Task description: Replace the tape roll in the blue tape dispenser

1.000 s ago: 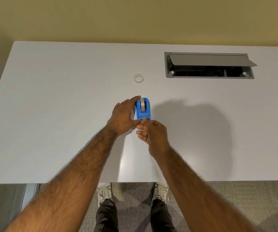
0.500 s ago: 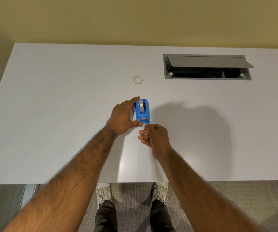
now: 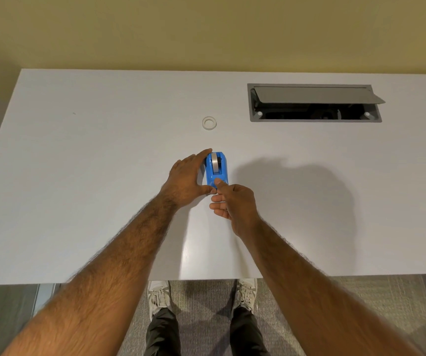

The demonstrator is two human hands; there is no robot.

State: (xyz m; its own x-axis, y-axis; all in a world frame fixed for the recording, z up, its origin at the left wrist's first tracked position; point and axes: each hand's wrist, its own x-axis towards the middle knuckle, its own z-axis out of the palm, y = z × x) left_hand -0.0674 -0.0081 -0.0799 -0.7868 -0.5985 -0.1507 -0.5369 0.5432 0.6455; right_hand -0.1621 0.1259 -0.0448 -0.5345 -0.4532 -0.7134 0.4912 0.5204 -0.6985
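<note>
The blue tape dispenser point(image 3: 216, 170) stands on the white table point(image 3: 104, 176), with a grey tape roll point(image 3: 216, 163) seated in its slot. My left hand point(image 3: 187, 179) grips the dispenser's left side, index finger along the far end and thumb at the near end. My right hand point(image 3: 235, 202) is just in front of it, thumb pressed on the dispenser's near cutter end, other fingers curled loosely. A small white empty tape ring point(image 3: 209, 123) lies flat on the table farther back.
An open grey cable hatch point(image 3: 314, 104) is set into the table at the back right, its lid tilted up. The table's near edge runs above my shoes point(image 3: 159, 295) and the carpet. A yellow wall stands behind the table.
My right hand drew back a little from the dispenser's near end, then came forward again; its thumb now presses on the cutter end. My left hand has kept its grip.
</note>
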